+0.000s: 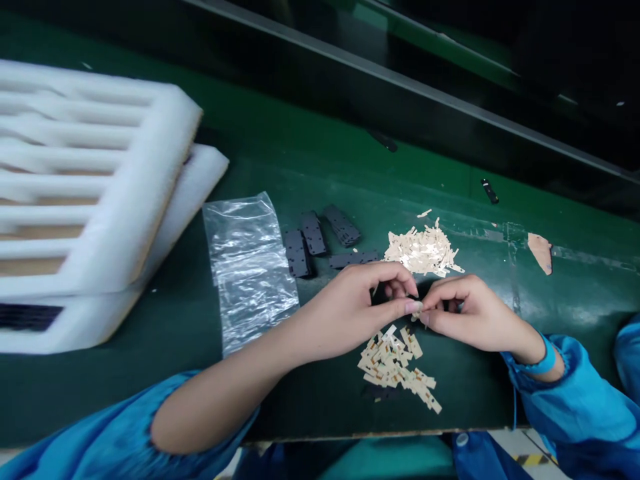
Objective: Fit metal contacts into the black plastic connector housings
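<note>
Both hands meet over the green table, fingertips pinched together on one small cream-coloured flat piece (416, 313). My left hand (363, 303) grips it between thumb and forefinger from the left. From the right, the thumb and fingers of my right hand (467, 310) close at the same piece, mostly covering it. Just beyond the hands lies a heap of thin cream strips (423, 250). On the near side is a loose pile of larger cream pieces with brownish patches (393, 360). Stacks of dark perforated plates (314, 233) rest beyond my left wrist.
A clear plastic bag (250, 267) lies flat left of the dark plates. White slotted foam trays (170, 153) are stacked at the far left. Farther right are a small black part (489, 191) and a brown scrap (541, 253). A blue sleeve (628, 357) shows at the right edge.
</note>
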Available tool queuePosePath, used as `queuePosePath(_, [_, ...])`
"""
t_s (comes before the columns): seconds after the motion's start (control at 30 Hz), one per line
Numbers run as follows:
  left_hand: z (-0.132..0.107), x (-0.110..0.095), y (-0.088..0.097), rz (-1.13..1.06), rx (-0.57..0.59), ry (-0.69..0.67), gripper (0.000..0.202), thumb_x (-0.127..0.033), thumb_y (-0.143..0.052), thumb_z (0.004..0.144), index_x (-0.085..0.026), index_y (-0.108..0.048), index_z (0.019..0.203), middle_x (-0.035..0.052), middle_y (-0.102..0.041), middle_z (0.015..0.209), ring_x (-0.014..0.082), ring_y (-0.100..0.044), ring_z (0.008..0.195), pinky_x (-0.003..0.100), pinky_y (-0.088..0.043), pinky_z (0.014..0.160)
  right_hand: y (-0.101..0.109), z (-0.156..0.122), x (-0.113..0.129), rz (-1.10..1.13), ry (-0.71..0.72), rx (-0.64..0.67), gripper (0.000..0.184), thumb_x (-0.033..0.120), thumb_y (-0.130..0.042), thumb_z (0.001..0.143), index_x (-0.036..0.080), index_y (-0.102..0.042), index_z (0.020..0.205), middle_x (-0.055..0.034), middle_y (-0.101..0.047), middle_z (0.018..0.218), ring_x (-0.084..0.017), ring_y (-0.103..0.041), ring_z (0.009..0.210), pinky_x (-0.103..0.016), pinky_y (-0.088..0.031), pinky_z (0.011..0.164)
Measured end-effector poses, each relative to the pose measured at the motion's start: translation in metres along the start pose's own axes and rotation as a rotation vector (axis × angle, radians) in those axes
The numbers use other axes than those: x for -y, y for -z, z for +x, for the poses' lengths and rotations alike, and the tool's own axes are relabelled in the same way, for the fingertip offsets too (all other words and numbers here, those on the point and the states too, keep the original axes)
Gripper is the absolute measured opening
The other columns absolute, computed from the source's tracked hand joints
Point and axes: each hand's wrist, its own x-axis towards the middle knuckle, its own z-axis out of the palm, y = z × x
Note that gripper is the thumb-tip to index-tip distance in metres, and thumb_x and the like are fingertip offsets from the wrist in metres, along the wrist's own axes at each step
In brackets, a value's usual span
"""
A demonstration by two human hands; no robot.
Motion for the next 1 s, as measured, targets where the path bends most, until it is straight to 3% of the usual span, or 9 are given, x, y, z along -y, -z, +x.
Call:
queuePosePath(0.13, [0.001, 0.002, -0.005, 0.029, -0.188, -0.029, 0.011, -0.029, -0.075, 0.087, -0.020, -0.069, 0.087, 0.0000, -0.069, 0.081, 0.0169, -0.060, 0.073, 0.029, -0.047, 0.067, -0.003, 0.006, -0.007, 0.090, -0.053, -0.045, 0.011, 0.023, -0.075, 0.084, 0.019, -0.078, 0.075, 0.0010, -0.069, 0.064, -0.011, -0.053, 0.054, -0.023, -0.042, 0.050])
queuePosePath(0.27, [-0.001, 0.007, -0.008, 0.263, -0.432, -0.251, 0.012, -0.028, -0.076, 0.091, -0.020, -0.070, 0.084, 0.0019, -0.073, 0.082, 0.0199, -0.066, 0.079, 0.035, -0.049, 0.077, -0.007, 0.008, -0.014, 0.134, -0.041, -0.213, 0.014, 0.029, -0.076, 0.087, 0.020, -0.081, 0.078, -0.0016, -0.075, 0.071, -0.014, -0.062, 0.061, -0.026, -0.049, 0.055])
queuePosePath(0.37, [-0.004, 0.011, -0.010, 0.423, -0.365, -0.384, 0.010, -0.022, -0.067, 0.098, -0.020, -0.076, 0.093, 0.0043, -0.080, 0.088, 0.0228, -0.070, 0.081, 0.039, -0.048, 0.080, -0.009, 0.008, -0.014, 0.131, 0.012, -0.286, 0.011, 0.027, -0.075, 0.088, 0.022, -0.083, 0.082, -0.0028, -0.079, 0.077, -0.017, -0.067, 0.068, -0.028, -0.053, 0.061])
queuePosePath(0.5, [-0.006, 0.015, -0.014, 0.454, -0.256, -0.357, 0.021, -0.017, -0.057, 0.101, -0.020, -0.077, 0.107, 0.0065, -0.082, 0.097, 0.0253, -0.071, 0.084, 0.041, -0.047, 0.080, -0.011, 0.007, -0.013, 0.109, 0.079, -0.296, 0.010, 0.025, -0.075, 0.090, 0.022, -0.083, 0.085, -0.0023, -0.078, 0.078, -0.017, -0.068, 0.068, -0.029, -0.054, 0.063])
queuePosePath(0.67, [-0.006, 0.016, -0.014, 0.412, -0.210, -0.379, 0.023, -0.014, -0.054, 0.102, -0.018, -0.076, 0.109, 0.0067, -0.080, 0.096, 0.0237, -0.070, 0.084, 0.041, -0.050, 0.081, -0.011, 0.005, -0.011, 0.012, 0.131, -0.307, 0.012, 0.025, -0.073, 0.094, 0.022, -0.081, 0.086, -0.0021, -0.076, 0.076, -0.017, -0.066, 0.067, -0.029, -0.052, 0.060])
queuePosePath(1.0, [-0.005, 0.017, -0.013, 0.649, -0.216, -0.464, 0.024, -0.012, -0.048, 0.101, -0.014, -0.072, 0.098, 0.0078, -0.076, 0.088, 0.0237, -0.068, 0.077, 0.039, -0.053, 0.071, -0.008, 0.002, -0.004, -0.152, 0.256, -0.249, 0.013, 0.015, -0.067, 0.095, 0.020, -0.077, 0.088, -0.0022, -0.075, 0.083, -0.014, -0.065, 0.070, -0.028, -0.051, 0.066])
